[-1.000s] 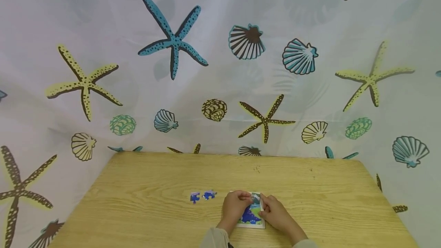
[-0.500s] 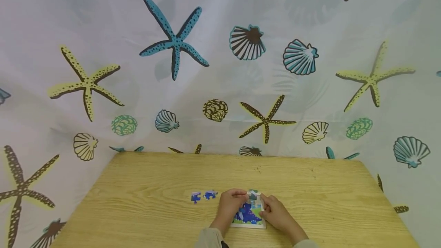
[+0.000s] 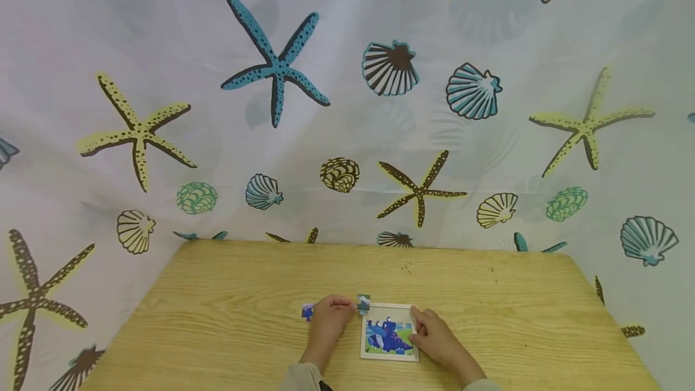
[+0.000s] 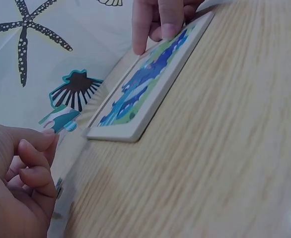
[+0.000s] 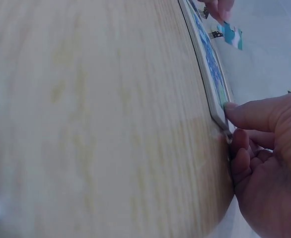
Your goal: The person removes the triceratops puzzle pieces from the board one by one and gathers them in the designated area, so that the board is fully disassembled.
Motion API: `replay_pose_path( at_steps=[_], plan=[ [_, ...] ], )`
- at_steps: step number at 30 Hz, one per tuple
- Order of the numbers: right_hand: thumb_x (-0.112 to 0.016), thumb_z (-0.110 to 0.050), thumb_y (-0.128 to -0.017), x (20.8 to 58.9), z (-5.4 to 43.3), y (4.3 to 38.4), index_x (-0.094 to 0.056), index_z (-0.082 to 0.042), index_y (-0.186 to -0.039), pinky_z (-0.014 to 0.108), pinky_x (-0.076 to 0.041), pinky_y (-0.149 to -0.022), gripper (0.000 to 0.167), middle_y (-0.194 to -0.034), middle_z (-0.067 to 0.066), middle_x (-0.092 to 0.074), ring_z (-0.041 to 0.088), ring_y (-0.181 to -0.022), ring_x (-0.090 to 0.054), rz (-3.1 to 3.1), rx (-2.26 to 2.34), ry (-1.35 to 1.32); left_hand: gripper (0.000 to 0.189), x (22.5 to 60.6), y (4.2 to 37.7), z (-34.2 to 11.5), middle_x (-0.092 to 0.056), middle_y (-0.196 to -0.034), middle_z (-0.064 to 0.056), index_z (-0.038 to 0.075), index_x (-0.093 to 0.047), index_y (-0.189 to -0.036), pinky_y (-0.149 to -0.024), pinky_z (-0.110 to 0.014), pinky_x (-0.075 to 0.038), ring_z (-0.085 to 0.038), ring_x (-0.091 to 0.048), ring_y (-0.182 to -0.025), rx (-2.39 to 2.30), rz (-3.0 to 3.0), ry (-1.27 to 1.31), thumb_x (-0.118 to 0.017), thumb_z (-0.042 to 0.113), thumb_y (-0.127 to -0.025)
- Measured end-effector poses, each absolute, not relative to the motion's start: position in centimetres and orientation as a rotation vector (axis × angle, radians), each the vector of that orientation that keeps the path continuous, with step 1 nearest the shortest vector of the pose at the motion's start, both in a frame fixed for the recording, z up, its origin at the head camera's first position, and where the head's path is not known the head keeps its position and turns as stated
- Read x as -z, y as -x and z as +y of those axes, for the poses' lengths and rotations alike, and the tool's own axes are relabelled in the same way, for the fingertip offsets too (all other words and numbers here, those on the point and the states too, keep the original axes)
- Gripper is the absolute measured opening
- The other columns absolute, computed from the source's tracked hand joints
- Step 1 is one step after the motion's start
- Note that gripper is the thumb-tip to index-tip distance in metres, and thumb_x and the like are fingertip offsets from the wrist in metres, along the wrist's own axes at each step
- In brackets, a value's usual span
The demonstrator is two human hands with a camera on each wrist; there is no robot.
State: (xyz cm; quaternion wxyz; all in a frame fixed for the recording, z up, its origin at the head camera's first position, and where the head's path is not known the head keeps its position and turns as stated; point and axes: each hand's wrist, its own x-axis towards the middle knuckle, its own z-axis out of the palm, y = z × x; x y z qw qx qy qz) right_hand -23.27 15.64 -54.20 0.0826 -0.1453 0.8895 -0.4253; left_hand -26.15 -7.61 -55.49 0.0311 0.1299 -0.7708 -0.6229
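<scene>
My left hand (image 3: 329, 322) pinches a jigsaw piece (image 3: 364, 302) between thumb and fingertips, just off the upper left corner of a white-rimmed puzzle tray (image 3: 390, 357). In the left wrist view the piece (image 4: 63, 118) looks teal, white and green and is held up in the air. A blue dinosaur picture (image 3: 388, 339) fills the lower part of the tray; bare backing shows along its top. On the tray's right edge my right hand (image 3: 438, 338) keeps its grip, its thumb (image 5: 250, 115) on the rim and the other fingers curled at the side.
A loose blue and purple jigsaw piece (image 3: 307, 312) lies on the wooden table (image 3: 244, 294), partly behind the left hand. A white curtain (image 3: 336, 125) with starfish and shells printed on it hangs along the table's back and sides.
My left hand has lifted a jigsaw piece from the top of the tray and carried it left, uncovering the tray's left side. It now covers one loose piece. My right hand stays put.
</scene>
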Motion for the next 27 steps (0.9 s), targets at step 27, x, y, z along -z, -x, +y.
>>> replay_pose_path(
  at_steps=[27],
  plan=[
    [-0.066, -0.002, -0.084, 54.1, 15.7, 23.1, -0.039, 0.013, -0.136, 0.021, -0.034, -0.059, 0.06, -0.081, 0.001, -0.041, 0.01, -0.07, -0.039, 2.681, 1.274, 0.465, 0.012, 55.0, 25.9, -8.8, -0.06, -0.073, -0.005, 0.002, -0.062, -0.079, -0.06, -0.027, -0.044, -0.015, -0.053, -0.068, 1.551, -2.458, -0.283, -0.073, 0.0, -0.075]
  ],
)
